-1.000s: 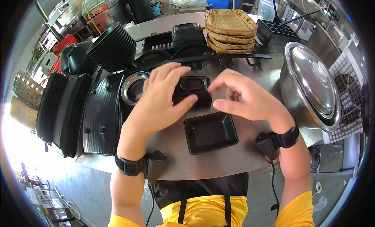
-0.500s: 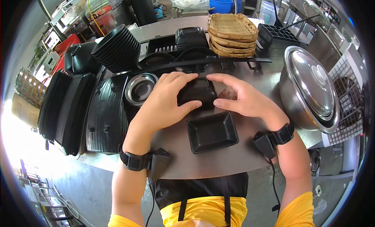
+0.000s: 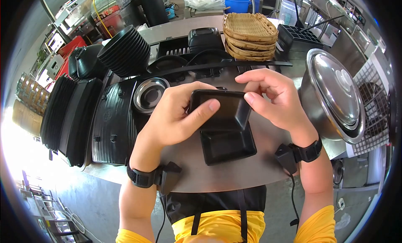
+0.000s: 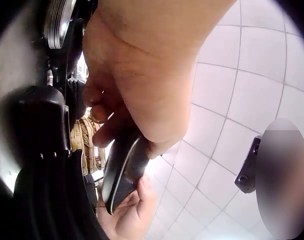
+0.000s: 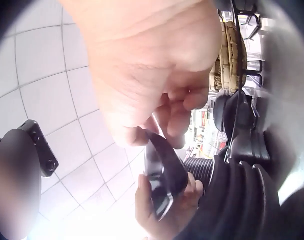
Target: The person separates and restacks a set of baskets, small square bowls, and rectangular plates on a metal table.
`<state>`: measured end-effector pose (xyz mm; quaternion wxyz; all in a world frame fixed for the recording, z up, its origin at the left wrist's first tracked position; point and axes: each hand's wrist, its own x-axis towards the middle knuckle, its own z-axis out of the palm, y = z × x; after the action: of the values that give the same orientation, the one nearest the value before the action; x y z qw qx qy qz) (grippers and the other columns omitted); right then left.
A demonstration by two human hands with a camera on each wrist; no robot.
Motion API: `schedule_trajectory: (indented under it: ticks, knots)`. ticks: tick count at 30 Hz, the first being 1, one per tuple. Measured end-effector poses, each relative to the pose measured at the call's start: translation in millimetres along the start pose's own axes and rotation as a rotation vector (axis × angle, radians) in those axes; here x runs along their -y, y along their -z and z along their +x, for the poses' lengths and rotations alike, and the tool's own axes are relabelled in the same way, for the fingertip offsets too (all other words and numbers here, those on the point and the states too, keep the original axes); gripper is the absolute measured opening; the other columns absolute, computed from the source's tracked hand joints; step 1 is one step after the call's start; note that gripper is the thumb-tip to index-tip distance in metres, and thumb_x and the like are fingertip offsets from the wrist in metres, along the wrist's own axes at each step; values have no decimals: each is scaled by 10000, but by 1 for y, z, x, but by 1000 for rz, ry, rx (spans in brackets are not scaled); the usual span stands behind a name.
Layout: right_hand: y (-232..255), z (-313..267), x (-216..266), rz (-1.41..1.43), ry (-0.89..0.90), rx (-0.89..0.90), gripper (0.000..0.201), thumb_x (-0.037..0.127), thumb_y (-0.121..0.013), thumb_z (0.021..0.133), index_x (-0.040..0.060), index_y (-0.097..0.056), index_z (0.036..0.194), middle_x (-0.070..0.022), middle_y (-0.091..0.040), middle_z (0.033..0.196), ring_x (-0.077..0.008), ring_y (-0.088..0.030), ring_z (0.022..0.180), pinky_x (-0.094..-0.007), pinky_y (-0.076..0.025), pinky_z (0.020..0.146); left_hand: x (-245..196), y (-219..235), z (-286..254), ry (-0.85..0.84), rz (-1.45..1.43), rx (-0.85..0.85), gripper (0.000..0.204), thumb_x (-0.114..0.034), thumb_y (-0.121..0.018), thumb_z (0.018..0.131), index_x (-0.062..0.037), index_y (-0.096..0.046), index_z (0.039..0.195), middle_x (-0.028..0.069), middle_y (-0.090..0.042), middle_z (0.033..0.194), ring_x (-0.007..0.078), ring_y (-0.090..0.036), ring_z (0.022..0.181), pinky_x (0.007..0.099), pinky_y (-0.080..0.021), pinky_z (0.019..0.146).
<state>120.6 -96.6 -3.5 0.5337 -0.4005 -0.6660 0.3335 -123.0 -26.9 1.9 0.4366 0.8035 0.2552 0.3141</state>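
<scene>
My left hand (image 3: 178, 113) holds a small black rectangular tray (image 3: 224, 113), its thumb over the near face and its fingers behind. The tray is raised and tilted, so its hollow inside faces me. At its upper right corner, the thumb of my right hand (image 3: 276, 98) touches the rim, while the index finger reaches out apart from the thumb. Below, a second black tray (image 3: 228, 147) sits hollow side up on the metal table (image 3: 184, 176), partly covered by the raised one. Behind the raised tray, a bit of another black item (image 3: 222, 88) shows.
To the left are a steel bowl (image 3: 151, 95), ribbed black plates (image 3: 111, 121) and stacked black bowls (image 3: 124, 50). Woven baskets (image 3: 250, 36) are piled at the back. A lidded steel pot (image 3: 333, 92) stands on the right, beside a white grid basket (image 3: 372, 96).
Both hands were around an upturned black tray behind the lower one. Now the left hand has lifted a tray and tipped its inside toward me; the right hand has moved slightly right.
</scene>
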Motion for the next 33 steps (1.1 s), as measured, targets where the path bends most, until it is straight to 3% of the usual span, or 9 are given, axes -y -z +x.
schedule_trajectory:
  ticks: [2,3,5,14,20,23,28,30,33]
  knots:
    - [6,-1,5,-37,-69,78,190,84,-676,904,0,-674,1075,31,-654,834,-3,-544,704,-168,-435,631,-13,2,-1,-85,43,76,376,-208,-662,909,61,-631,1170,112,-690,1037,149,-623,975,295,-484,885]
    - [6,-1,8,-37,-71,76,190,84,-676,904,0,-674,1075,31,-654,834,-3,-544,704,-168,-435,631,-17,0,-2,-43,-60,99,423,-200,-672,842,60,-626,1173,127,-680,1061,165,-628,1000,285,-466,920]
    - [7,-1,13,26,-218,146,106,60,-662,890,-6,-666,973,38,-639,805,0,-531,699,-171,-431,623,-19,4,-1,-36,-25,147,438,-207,-680,821,58,-626,1165,132,-679,1055,177,-630,1001,285,-467,913]
    - [15,2,8,-64,-308,381,51,34,-659,844,7,-678,883,5,-651,762,-26,-556,670,-203,-425,596,-5,7,1,-216,336,334,259,-155,-740,749,22,-667,923,106,-583,803,233,-587,774,330,-470,711]
    - [13,5,8,-326,-283,518,186,97,-715,864,28,-689,1035,22,-595,788,-60,-527,709,-226,-431,626,-14,-3,-1,-122,257,207,203,-41,-748,720,-23,-706,918,100,-599,797,270,-585,777,366,-477,704]
    - [12,2,1,-222,-248,463,214,119,-714,886,31,-663,1074,22,-488,697,-80,-462,654,-260,-414,608,-3,1,2,-214,365,305,238,-19,-753,725,-37,-714,959,88,-617,840,259,-589,798,365,-481,733]
    - [17,1,-5,-183,-236,560,367,226,-774,856,33,-647,1141,-4,-551,799,-92,-511,681,-256,-446,639,-2,6,5,-308,441,78,274,-113,-791,753,-60,-714,1011,84,-626,968,264,-564,929,368,-457,850]
    - [17,1,-3,-209,-184,601,423,264,-794,841,33,-643,1161,-17,-579,849,-95,-531,693,-256,-461,651,0,6,4,-285,413,112,271,-144,-793,759,-61,-715,1006,91,-628,1014,282,-545,1019,383,-434,919]
    - [15,4,2,-219,-384,671,492,288,-812,814,28,-645,1196,-50,-599,1008,-132,-586,829,-262,-501,712,3,0,3,-291,569,66,316,-125,-758,790,-57,-686,1091,117,-612,1148,304,-526,1150,399,-404,1022]
